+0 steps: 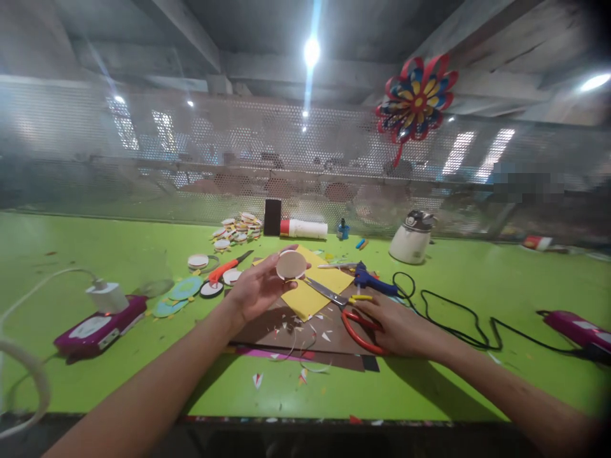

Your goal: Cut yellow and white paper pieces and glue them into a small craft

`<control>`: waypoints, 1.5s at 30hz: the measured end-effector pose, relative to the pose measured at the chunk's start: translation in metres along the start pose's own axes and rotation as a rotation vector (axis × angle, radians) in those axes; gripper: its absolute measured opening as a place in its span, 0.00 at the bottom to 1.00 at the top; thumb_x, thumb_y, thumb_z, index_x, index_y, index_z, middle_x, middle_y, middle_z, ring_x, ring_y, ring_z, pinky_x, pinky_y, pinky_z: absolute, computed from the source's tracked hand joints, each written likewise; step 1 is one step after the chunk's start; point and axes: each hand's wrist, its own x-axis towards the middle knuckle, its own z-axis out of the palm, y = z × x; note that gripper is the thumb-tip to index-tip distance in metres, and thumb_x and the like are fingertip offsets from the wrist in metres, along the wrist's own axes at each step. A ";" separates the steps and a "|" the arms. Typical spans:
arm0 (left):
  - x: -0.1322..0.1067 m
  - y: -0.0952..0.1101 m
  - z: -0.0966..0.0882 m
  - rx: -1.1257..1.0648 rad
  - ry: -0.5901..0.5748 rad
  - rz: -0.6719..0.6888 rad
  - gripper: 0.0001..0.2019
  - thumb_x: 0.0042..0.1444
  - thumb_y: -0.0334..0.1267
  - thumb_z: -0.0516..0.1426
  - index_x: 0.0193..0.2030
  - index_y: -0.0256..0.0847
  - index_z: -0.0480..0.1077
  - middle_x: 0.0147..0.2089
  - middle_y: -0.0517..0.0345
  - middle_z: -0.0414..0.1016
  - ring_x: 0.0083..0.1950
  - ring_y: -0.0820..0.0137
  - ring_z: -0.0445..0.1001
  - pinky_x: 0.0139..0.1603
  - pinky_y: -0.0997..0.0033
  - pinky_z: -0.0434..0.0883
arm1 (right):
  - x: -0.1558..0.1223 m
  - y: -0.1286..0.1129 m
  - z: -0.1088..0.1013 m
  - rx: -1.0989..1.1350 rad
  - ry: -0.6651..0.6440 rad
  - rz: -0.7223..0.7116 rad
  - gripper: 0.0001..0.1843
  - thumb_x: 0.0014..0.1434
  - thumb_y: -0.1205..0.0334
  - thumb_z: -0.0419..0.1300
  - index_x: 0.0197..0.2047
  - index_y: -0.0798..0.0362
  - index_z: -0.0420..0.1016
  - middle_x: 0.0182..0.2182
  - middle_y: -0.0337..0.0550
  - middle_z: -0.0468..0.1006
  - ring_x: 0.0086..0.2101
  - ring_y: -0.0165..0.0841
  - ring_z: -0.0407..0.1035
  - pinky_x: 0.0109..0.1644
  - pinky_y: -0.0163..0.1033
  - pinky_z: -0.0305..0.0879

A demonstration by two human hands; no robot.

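My left hand (260, 287) is closed on a small round white disc (291, 265), held up above the yellow paper (310, 302) with its flat face towards me. Red-handled scissors (344, 305) are gripped in my right hand (398, 321). Their blades point left, the tip close to the lower edge of the disc; whether it touches I cannot tell. A yellow piece (360, 298) shows by my right fingers. Under both hands lies brown sheet material (267, 327) strewn with small paper scraps (289, 327).
A blue glue gun (375, 281) lies behind my right hand. Orange-handled scissors (224, 270) and blue paper discs (186, 287) lie left. Further back stand a pile of decorated discs (238, 228), a phone-like dark slab (272, 217) and a kettle-like pot (410, 242). Purple power strips (102, 331) flank me.
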 end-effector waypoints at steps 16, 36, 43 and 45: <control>0.005 0.008 -0.018 0.045 0.067 0.097 0.17 0.59 0.34 0.53 0.54 0.35 0.71 0.50 0.42 0.76 0.46 0.63 0.76 0.42 0.70 0.71 | 0.006 -0.017 -0.012 0.128 0.050 0.104 0.23 0.56 0.56 0.54 0.55 0.51 0.69 0.48 0.50 0.77 0.45 0.43 0.71 0.47 0.43 0.65; 0.007 0.007 -0.018 0.003 0.075 0.166 0.18 0.60 0.40 0.53 0.54 0.35 0.71 0.50 0.41 0.77 0.48 0.61 0.74 0.47 0.65 0.69 | 0.011 -0.099 -0.030 0.446 0.194 -0.010 0.15 0.58 0.52 0.55 0.39 0.52 0.77 0.32 0.44 0.81 0.31 0.37 0.72 0.34 0.37 0.65; 0.006 0.007 -0.020 0.045 0.103 0.189 0.17 0.59 0.39 0.54 0.53 0.37 0.71 0.53 0.43 0.75 0.47 0.62 0.75 0.51 0.62 0.67 | 0.013 -0.101 -0.017 0.461 0.205 -0.015 0.12 0.60 0.51 0.56 0.34 0.50 0.74 0.30 0.42 0.79 0.30 0.36 0.69 0.33 0.37 0.62; 0.006 0.007 -0.019 0.064 0.112 0.190 0.17 0.59 0.39 0.54 0.53 0.37 0.71 0.53 0.44 0.75 0.49 0.62 0.74 0.52 0.62 0.67 | 0.013 -0.102 -0.014 0.489 0.206 -0.005 0.12 0.60 0.51 0.56 0.34 0.51 0.72 0.30 0.41 0.78 0.29 0.36 0.69 0.32 0.37 0.61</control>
